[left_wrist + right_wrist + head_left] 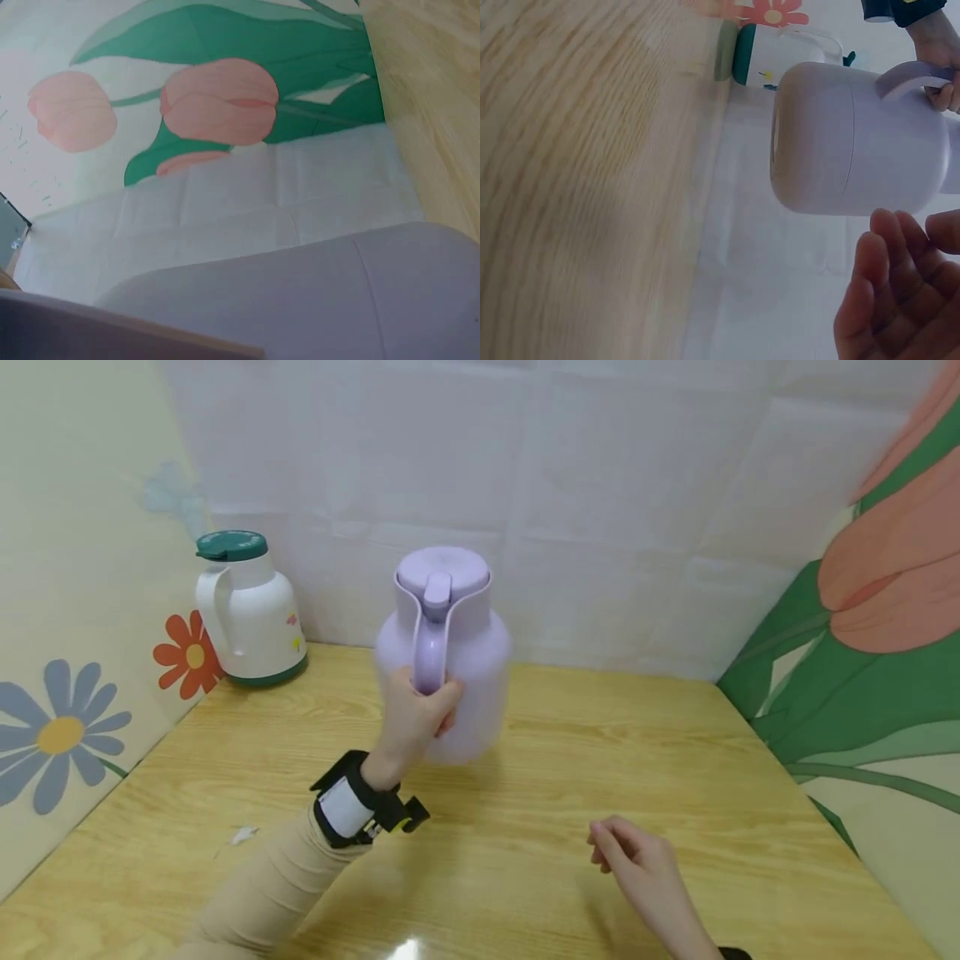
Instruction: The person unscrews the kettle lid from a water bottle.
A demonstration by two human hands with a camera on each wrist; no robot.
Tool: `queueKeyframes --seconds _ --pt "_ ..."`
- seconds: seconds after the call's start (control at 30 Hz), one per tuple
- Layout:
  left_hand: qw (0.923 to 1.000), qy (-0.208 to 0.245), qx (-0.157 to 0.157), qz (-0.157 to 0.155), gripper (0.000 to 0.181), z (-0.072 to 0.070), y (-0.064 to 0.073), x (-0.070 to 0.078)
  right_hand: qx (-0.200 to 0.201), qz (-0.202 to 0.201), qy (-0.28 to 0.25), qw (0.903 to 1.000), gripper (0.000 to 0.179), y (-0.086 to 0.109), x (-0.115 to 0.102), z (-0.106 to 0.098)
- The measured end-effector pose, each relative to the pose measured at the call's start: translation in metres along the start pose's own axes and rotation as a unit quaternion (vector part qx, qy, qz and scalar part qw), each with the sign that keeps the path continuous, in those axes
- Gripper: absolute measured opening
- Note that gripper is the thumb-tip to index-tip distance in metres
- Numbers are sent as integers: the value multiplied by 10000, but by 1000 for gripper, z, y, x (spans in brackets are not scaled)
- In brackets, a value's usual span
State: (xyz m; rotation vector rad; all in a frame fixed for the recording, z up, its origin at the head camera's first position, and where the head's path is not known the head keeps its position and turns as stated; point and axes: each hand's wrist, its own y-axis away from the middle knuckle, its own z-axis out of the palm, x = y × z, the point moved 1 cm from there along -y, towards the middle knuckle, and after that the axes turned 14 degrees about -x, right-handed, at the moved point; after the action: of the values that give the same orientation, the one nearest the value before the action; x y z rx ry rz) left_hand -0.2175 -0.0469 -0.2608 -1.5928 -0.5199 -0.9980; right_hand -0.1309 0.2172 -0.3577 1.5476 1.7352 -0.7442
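Observation:
A lilac thermos jug [480,652] is held up above the table, upright, its handle facing me. My left hand [408,714] grips the lower part of the handle [430,656]. In the right wrist view a gap shows between the base of the jug [817,142] and the wood. The jug's smooth side [315,300] fills the bottom of the left wrist view. My right hand [637,864] hovers over the table at the front right, fingers loosely bent and holding nothing; its palm [915,322] shows in the right wrist view.
A white thermos jug [258,618] with a green lid and base stands at the back left, by the flower-patterned wall. The wooden table [600,760] ends at a white sheeted wall [615,527]. A small white scrap [243,835] lies at the front left.

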Motion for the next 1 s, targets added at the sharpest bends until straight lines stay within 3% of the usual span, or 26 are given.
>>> queueKeyframes --seconds 0.17,0.33,0.43,0.57,0.73,0.9,1.0 --pt "9995 -191 -114 -238 29 25 22 -6 -39 -94 28 9999 24 -1 1 4" --pt "9985 -504 27 -221 25 49 35 -17 24 -362 83 9993 23 -2 4 5" --pt "9982 -459 96 -385 24 60 41 -23 45 -359 120 9993 23 -2 5 4" --pt "9969 -348 83 -694 23 66 48 -26 -34 -260 100 9996 24 -2 6 4" --pt "9975 -376 0 -597 21 72 53 -30 -127 -134 15 9998 25 -3 5 2" --pt "9975 -419 2 -565 19 73 54 -32 -289 -272 154 9991 25 -7 -1 3" --pt "9966 -495 38 -658 18 73 54 -31 -187 -674 363 9969 23 -12 -11 2"
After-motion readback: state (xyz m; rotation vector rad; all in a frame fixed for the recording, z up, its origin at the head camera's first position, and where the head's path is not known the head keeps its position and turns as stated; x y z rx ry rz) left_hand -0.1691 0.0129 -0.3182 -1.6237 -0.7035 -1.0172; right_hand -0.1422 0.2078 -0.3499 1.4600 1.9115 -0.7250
